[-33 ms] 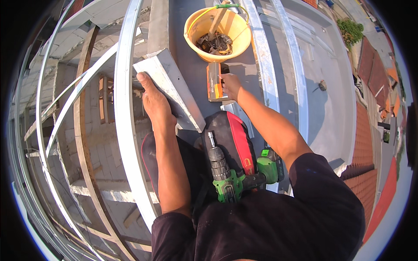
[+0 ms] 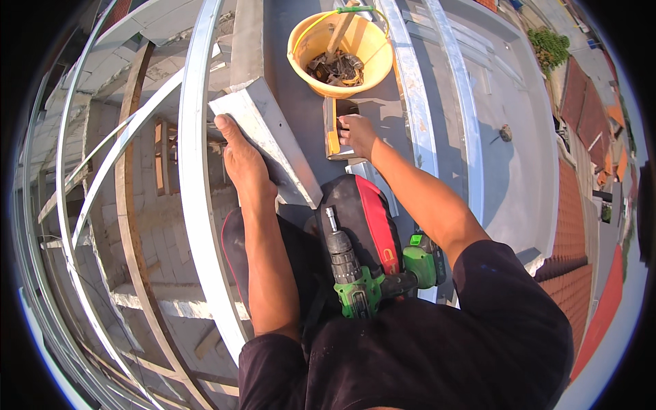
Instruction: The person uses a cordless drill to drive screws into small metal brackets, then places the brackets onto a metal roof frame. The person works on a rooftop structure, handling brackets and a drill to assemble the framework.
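Two bare hands are working in front of one kneeling person. The left hand [image 2: 244,162] is grasping one short metal channel [image 2: 283,140], its thumb lying along the near-left edge and its other fingers hiding behind the piece. The channel is slanting, its lower end pointing toward the knees. The right hand [image 2: 358,137] is hovering at one open box [image 2: 331,130] with a yellow edge, its fingers curling just at the opening; I cannot tell whether this grip is pinching anything small.

The box is standing on the grey surface [image 2: 295,96], to the right of the channel and just in front of one yellow bucket [image 2: 372,72]. The bucket is holding one wooden handle [image 2: 340,34] and a heap of dark scraps [image 2: 336,70], too jumbled to count. One green-and-black drill [image 2: 357,295] is resting across the lap, its bit pointing away from the body. Two long metal rails [image 2: 414,89] are running along the right of the bucket, and one wide white beam [image 2: 196,137] is running to the left of the channel.
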### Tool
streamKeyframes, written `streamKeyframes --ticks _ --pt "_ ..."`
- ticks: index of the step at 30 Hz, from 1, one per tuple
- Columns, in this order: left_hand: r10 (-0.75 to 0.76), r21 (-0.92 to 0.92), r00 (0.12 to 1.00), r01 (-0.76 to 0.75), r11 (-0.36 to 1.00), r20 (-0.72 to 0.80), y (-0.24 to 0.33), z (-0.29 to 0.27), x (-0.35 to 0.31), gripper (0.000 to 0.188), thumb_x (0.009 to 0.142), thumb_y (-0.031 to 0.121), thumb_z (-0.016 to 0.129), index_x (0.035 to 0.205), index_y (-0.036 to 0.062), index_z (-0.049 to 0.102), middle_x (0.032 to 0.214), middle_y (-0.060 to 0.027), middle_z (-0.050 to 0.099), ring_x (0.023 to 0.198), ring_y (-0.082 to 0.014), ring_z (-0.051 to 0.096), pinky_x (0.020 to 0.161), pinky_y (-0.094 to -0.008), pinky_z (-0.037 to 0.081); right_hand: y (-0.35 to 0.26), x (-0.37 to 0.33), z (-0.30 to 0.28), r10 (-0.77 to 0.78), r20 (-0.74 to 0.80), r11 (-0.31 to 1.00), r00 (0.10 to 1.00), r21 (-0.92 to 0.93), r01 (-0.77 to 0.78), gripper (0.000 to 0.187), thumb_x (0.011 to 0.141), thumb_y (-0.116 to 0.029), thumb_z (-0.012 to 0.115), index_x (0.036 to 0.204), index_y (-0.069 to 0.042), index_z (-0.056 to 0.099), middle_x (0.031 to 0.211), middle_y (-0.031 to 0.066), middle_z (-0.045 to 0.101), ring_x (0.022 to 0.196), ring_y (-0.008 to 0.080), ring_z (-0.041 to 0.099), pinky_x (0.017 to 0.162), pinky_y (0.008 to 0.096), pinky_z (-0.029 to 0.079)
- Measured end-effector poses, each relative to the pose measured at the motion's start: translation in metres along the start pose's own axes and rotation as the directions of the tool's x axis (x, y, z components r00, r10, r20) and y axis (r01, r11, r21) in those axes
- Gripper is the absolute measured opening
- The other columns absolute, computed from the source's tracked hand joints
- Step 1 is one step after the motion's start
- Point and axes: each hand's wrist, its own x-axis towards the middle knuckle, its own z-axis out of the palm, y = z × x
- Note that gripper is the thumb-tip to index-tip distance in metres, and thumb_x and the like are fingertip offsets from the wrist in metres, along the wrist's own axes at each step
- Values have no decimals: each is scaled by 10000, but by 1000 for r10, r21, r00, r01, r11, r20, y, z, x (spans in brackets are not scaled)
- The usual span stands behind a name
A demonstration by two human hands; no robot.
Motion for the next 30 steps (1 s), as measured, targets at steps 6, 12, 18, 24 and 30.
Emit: streamKeyframes --ticks 6,12,18,24,30 --pt "-7 -6 1000 7 1000 15 -5 1 -3 934 1010 761 409 1212 -118 649 1122 -181 697 1029 -226 653 953 -341 511 1 -3 17 37 209 972 977 -236 14 130 975 -148 639 1060 -51 633 1074 94 669 995 236 688 841 394 582" --pt "-7 -20 1000 7 1000 10 -8 -2 1 948 1004 767 414 1248 -122 633 1163 -189 689 1069 -235 645 969 -349 506 0 26 -18 -127 -215 909 968 -417 27 90 939 -91 681 939 -10 642 896 119 676 746 226 702 691 370 602" --pt "-53 -6 996 53 999 65 -5 5 -2 976 995 785 397 1341 -112 562 1286 -210 620 1180 -286 586 1046 -398 452 -17 35 -41 -376 -186 561 908 -825 63 177 894 -152 706 958 8 750 986 218 758 932 343 752 838 432 580" --pt "-151 -82 988 150 985 -6 4 -18 0 1017 994 789 375 1616 -11 287 1652 -218 330 1507 -403 336 1240 -514 247 -79 -96 -18 -421 323 222 848 -869 441 273 964 -175 654 1188 -31 710 1116 219 747 1033 363 729 920 433 558" --pt "-72 -428 989 122 896 130 -11 -26 10 893 1017 688 492 1593 28 317 1599 -199 398 1462 -349 420 1204 -485 350 -65 -341 -19 -260 580 92 772 -781 618 413 879 -200 781 1248 -68 653 1139 114 686 1072 295 695 899 397 569"
